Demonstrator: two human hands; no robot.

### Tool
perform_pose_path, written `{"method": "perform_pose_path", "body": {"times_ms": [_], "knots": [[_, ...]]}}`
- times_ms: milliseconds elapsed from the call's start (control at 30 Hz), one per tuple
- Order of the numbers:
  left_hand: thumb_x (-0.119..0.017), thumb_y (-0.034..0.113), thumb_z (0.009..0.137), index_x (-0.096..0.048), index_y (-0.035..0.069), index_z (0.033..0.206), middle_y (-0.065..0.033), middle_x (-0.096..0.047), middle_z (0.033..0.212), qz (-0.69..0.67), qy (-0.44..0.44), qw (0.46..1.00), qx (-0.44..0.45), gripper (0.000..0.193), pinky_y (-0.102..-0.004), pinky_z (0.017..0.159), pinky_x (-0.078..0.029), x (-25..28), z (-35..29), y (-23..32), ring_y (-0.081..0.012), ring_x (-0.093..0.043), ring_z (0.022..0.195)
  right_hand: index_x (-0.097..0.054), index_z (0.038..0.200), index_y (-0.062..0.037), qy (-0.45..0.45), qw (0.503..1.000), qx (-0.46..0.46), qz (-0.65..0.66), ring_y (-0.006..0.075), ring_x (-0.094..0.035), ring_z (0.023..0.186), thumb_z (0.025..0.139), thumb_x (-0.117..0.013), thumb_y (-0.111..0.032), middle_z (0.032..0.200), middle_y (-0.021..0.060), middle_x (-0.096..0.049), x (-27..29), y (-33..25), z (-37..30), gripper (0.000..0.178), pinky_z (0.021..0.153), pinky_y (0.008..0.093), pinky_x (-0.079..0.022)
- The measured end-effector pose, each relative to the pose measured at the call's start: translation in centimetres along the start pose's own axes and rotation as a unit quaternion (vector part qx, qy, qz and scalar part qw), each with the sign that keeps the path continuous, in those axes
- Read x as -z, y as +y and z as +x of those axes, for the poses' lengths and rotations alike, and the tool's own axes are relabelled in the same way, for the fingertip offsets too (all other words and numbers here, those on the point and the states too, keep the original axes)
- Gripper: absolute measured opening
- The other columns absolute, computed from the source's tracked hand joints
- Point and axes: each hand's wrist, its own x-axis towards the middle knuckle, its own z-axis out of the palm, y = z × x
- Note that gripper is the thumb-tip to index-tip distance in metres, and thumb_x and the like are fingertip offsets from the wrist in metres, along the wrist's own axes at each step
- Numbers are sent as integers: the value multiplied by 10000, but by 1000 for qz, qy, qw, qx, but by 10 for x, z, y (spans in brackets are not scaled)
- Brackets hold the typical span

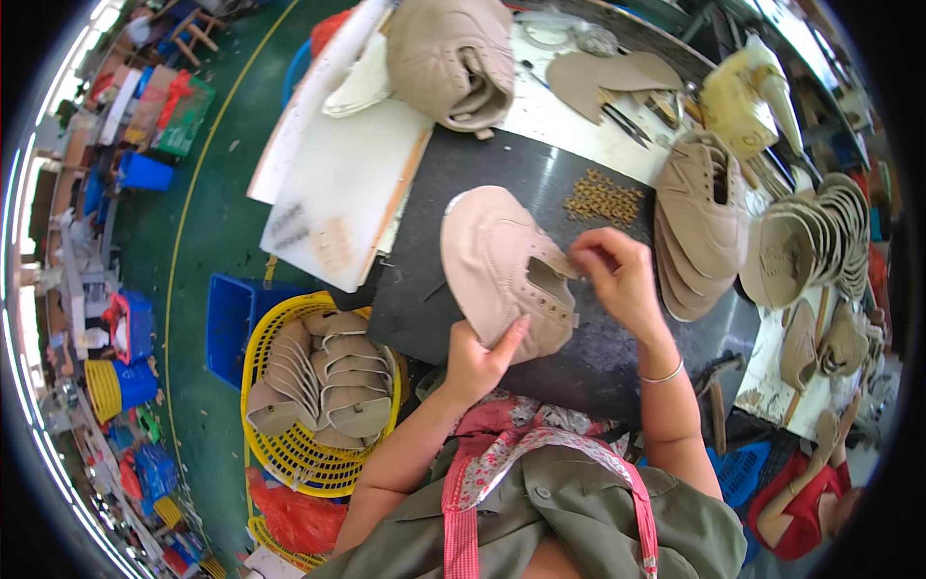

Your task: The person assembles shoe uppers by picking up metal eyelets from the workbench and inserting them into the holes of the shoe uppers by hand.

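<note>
A worker in a pink-trimmed apron (pixel 470 487) holds a beige shoe upper (pixel 492 261) over a dark surface (pixel 410 314), its rounded toe pointing away from the body. The left hand (pixel 479 359) has the upper's near edge pinched, thumb on the outside beside a row of small dark dots, fingers tucked beneath. At the upper's right edge, by the lace opening, the right hand (pixel 608 275) has its fingers bent in close; whether that grip is pressed together on a small piece or only touching the cloth, one cannot tell. The step in hand looks to be the fitting of small metal pieces along the lace opening, though the dots are too small to show which holes are filled. The next move probably calls for a steady left hold while the right fingertips line up a piece with a hole on the flap. Left of the upper and lower down, a yellow basket (pixel 254 386) holds rows of more uppers. Just beyond the upper, to its right, lies a scatter of brass-coloured pieces (pixel 605 198); farther right leans a stack of beige uppers (pixel 696 256). Well beyond the upper rest dark-bladed snips (pixel 627 125) and a yellow container (pixel 733 101).
</note>
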Motion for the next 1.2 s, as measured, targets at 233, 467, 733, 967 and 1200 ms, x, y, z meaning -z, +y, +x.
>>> {"method": "perform_pose_path", "body": {"times_ms": [233,467,733,967,1200], "knots": [[-618,79,810,-630,-44,866,-125,-664,758,-7,-3,1000,-11,136,-275,605,-482,-7,4,-5,-170,-648,695,-618,813,21,-76,990,32,112,147,-601,770,707,-602,88,809,79,-628,-16,-15,-15,126,701,269,-487],[-629,124,800,-633,-39,857,-171,-657,773,45,-12,999,-19,173,-317,616,-508,0,-5,0,-234,-666,733,-533,824,1,-114,968,-55,214,92,-562,732,720,-620,84,799,46,-595,-25,-11,-20,158,674,233,-468],[-605,99,812,-576,-42,1008,-176,-647,885,-8,-40,999,-25,243,-312,710,-490,-9,-2,-6,-207,-642,803,-510,779,-24,-6,990,-133,57,104,-501,579,742,-632,35,704,36,-524,3,25,23,141,528,247,-433],[-594,109,818,-576,-59,989,-183,-648,854,-12,-13,1000,-26,240,-318,700,-485,-2,-6,-12,-209,-643,776,-501,732,20,63,938,97,-327,326,-515,649,686,-662,-14,696,148,-515,-15,58,32,171,581,398,-400],[-638,126,799,-633,-24,912,-117,-670,808,2,-23,1000,-4,188,-285,665,-493,-2,1,-4,-128,-629,739,-507,738,5,49,948,16,-315,366,-535,666,692,-673,-66,699,188,-555,-3,59,32,186,593,427,-406]]}}
